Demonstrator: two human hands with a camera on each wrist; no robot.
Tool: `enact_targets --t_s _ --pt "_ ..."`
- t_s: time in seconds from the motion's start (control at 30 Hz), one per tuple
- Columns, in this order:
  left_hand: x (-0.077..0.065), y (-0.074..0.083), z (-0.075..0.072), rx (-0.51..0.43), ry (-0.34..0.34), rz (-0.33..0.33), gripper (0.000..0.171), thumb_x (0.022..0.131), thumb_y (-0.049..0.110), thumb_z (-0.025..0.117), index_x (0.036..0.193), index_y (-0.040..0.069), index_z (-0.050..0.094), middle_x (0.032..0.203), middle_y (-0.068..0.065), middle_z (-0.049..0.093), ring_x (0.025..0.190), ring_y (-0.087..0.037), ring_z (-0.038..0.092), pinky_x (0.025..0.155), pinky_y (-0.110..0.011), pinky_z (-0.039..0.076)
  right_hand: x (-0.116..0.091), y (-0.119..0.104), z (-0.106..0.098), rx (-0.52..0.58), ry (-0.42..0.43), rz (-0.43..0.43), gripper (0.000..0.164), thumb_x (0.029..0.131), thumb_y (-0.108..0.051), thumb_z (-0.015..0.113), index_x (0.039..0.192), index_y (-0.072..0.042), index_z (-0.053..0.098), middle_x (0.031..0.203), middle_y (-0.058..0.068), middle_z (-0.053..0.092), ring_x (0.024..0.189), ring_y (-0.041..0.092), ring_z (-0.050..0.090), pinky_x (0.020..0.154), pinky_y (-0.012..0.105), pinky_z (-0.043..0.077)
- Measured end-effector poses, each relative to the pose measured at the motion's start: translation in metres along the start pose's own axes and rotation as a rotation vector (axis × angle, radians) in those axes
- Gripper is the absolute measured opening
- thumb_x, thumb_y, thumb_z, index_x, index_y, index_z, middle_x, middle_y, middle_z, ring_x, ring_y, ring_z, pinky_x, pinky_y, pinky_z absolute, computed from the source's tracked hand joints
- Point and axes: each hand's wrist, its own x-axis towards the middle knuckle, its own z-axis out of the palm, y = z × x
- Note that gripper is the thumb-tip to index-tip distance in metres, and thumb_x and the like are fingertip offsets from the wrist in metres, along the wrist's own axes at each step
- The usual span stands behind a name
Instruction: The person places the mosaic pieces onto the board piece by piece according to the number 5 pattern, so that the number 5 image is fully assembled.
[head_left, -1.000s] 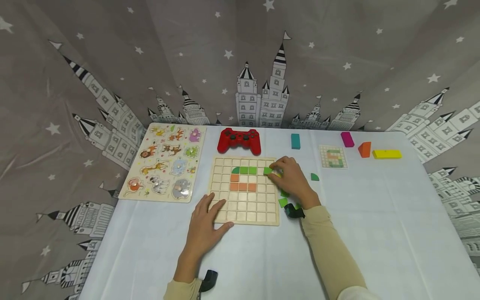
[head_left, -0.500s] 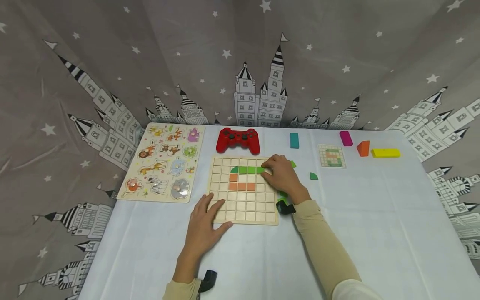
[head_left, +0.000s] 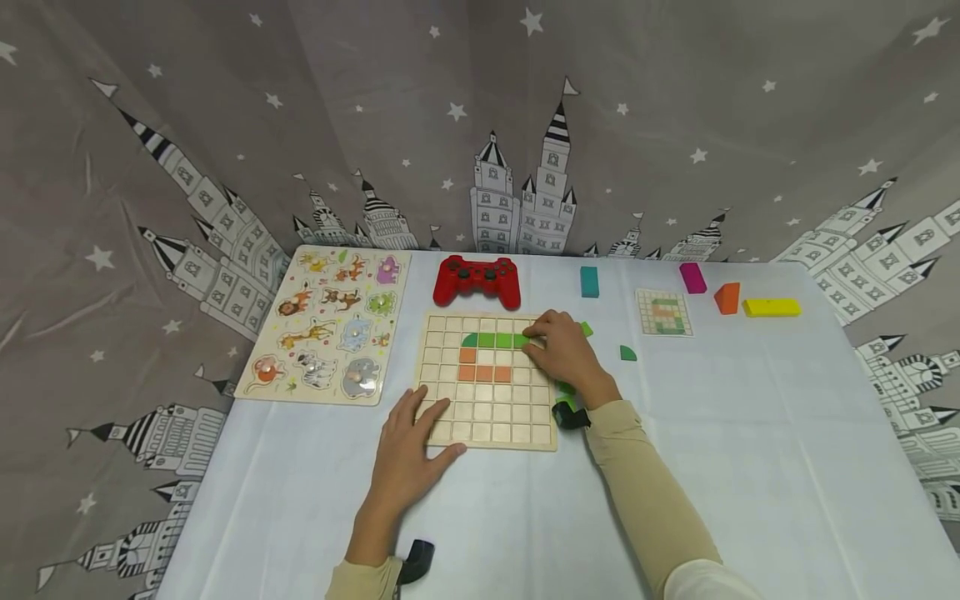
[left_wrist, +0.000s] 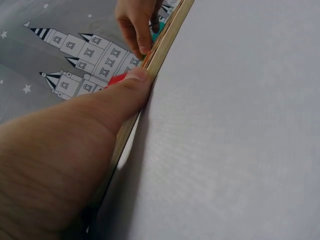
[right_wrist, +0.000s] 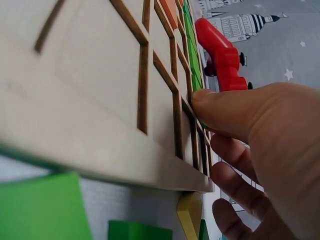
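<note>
A wooden grid board (head_left: 483, 412) lies on the white table in the head view. On it, a dark green rounded corner tile (head_left: 469, 340) begins a row of light green square tiles (head_left: 495, 340), with several orange tiles (head_left: 485, 373) below. My right hand (head_left: 566, 350) pinches the green square tile (head_left: 519, 341) at the row's right end, down in its cell; the right wrist view has the thumb (right_wrist: 220, 107) against it. My left hand (head_left: 407, 458) rests on the board's lower left corner, fingers spread, its thumb (left_wrist: 132, 82) along the near edge in the left wrist view.
Loose green tiles (right_wrist: 42, 207) and a yellow tile (right_wrist: 190, 215) lie right of the board, partly under the right hand. A pattern card (head_left: 664, 313), green quarter tile (head_left: 628, 353) and colored blocks (head_left: 726, 297) lie farther right. Behind is a red game controller (head_left: 477, 282); left, an animal puzzle (head_left: 322, 329).
My right hand has moved left with the green square tile, from over the board's right side to the end of the green row. My left hand has stayed in place.
</note>
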Motion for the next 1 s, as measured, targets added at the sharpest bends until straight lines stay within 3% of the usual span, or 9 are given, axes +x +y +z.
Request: enact_targets --t_s 0.33,0.57,0.8,1.0 --pt "-0.001 0.002 0.005 0.000 -0.013 0.003 0.071 0.082 0.050 0.081 0.144 0.022 0.058 0.165 -0.012 0.033 0.156 -0.037 0.021 0.121 -0.064 0.025 -0.029 0.021 -0.020 0.113 0.077 0.072 0.034 0.096 -0.028 0.071 0.123 -0.007 0.072 0.125 0.015 0.063 0.119 0.034 0.055 0.107 0.052 0.044" --pt "-0.001 0.002 -0.001 0.010 0.001 -0.005 0.071 0.082 0.048 0.082 0.143 0.021 0.058 0.164 -0.012 0.034 0.156 -0.038 0.021 0.121 -0.065 0.025 -0.045 0.035 -0.021 0.069 0.078 0.129 0.032 0.094 -0.029 0.071 0.119 -0.009 0.074 0.128 0.015 0.063 0.125 0.037 0.053 0.109 0.055 0.043" --pt "0.000 0.003 0.000 0.006 -0.002 -0.014 0.071 0.082 0.048 0.082 0.144 0.022 0.058 0.165 -0.010 0.034 0.156 -0.036 0.021 0.121 -0.065 0.025 -0.049 0.038 -0.013 0.036 0.068 0.125 0.033 0.094 -0.032 0.074 0.119 -0.011 0.073 0.128 0.013 0.064 0.121 0.035 0.053 0.106 0.052 0.045" --pt "-0.001 0.003 -0.001 0.018 0.001 -0.006 0.071 0.082 0.049 0.081 0.144 0.022 0.058 0.165 -0.011 0.034 0.156 -0.037 0.021 0.121 -0.065 0.025 -0.053 0.037 -0.013 0.007 0.081 0.146 0.021 0.097 -0.021 0.067 0.113 -0.010 0.075 0.127 0.015 0.062 0.115 0.035 0.052 0.099 0.051 0.047"
